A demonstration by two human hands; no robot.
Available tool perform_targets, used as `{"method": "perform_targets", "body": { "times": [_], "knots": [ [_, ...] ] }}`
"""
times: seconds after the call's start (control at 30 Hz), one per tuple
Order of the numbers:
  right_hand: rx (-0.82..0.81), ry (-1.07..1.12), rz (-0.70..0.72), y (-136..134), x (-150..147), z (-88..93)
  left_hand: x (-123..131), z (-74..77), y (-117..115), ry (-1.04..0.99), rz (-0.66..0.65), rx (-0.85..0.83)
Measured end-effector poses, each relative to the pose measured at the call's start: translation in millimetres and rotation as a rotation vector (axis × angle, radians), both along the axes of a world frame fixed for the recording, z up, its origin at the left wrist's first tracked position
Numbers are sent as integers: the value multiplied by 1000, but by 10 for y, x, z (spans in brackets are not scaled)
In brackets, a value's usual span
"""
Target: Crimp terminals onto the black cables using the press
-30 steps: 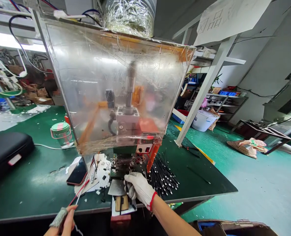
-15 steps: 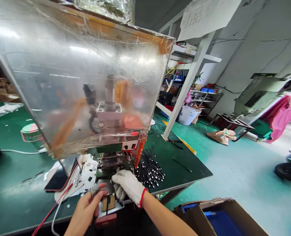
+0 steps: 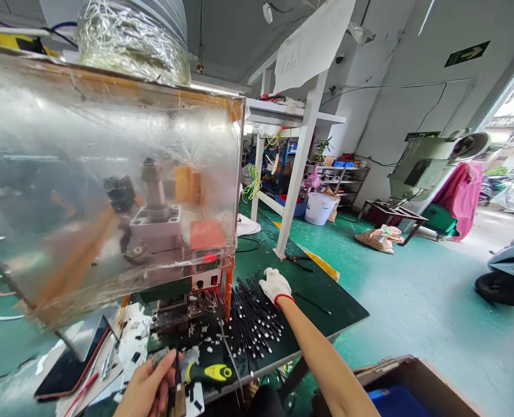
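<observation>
My bare left hand [image 3: 150, 382] is at the table's front edge, its thumb and fingers closed on a thin black strip [image 3: 178, 368]. Beneath that hand is a small fixture with a brown block [image 3: 178, 402], partly hidden. A yellow-and-black tool handle [image 3: 213, 374] lies just right of it. My right hand [image 3: 276, 285], in a white glove with a red cuff, reaches to the far right side of a pile of black strips with pale ends [image 3: 250, 324]. Its fingers look curled, and whatever they hold is hidden.
A press [image 3: 156, 226] stands behind a clear plastic guard [image 3: 78, 174], with its control box [image 3: 207, 280] below. At left lie a phone [image 3: 72, 362] and scraps. A single strip [image 3: 313, 302] lies right of the pile. A cardboard box [image 3: 407, 370] stands at lower right.
My right hand has moved from the fixture out to the strip pile. My left hand now pinches a black strip upright. The yellow-and-black handle has come into sight, and the view has swung right.
</observation>
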State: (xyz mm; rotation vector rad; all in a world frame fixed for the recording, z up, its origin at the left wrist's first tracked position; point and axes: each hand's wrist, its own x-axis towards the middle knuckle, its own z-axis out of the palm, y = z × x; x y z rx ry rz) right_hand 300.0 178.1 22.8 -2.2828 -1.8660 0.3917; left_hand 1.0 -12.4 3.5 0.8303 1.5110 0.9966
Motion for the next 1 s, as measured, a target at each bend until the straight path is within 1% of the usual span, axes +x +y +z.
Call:
{"method": "perform_targets", "body": {
  "times": [0.1,0.23,0.3,0.37,0.43,0.5,0.57,0.63,0.67,0.73,0.83,0.9,1.0],
  "knots": [
    [-42,-9,3,85,-3,-51,36,12,43,13,39,46],
    [-85,0,17,10,81,-35,43,-18,92,-15,31,80],
    [-84,24,47,-109,120,29,42,-23,100,-51,38,89],
    [-61,66,87,-295,120,125,45,-12,95,-94,48,99],
    [-39,245,117,-551,51,226,48,12,75,-135,46,105],
    [-61,555,152,-856,-112,292,41,37,37,-162,44,109],
    [-146,833,214,-1156,-378,295,16,54,-20,-169,55,112],
    [-281,960,277,-1386,-720,229,-33,59,-98,-163,85,115],
    [-347,996,282,-1460,-902,176,-64,58,-145,-160,99,116],
    [-429,1039,268,-1522,-1241,52,-135,48,-250,-153,121,118],
    [-456,1080,242,-1462,-1598,-115,-256,14,-416,-159,158,139],
    [-470,1108,224,-1395,-1719,-187,-347,-26,-511,-169,202,152],
    [-500,1147,171,-1333,-1788,-235,-487,-110,-601,-189,247,142]
  ]
}}
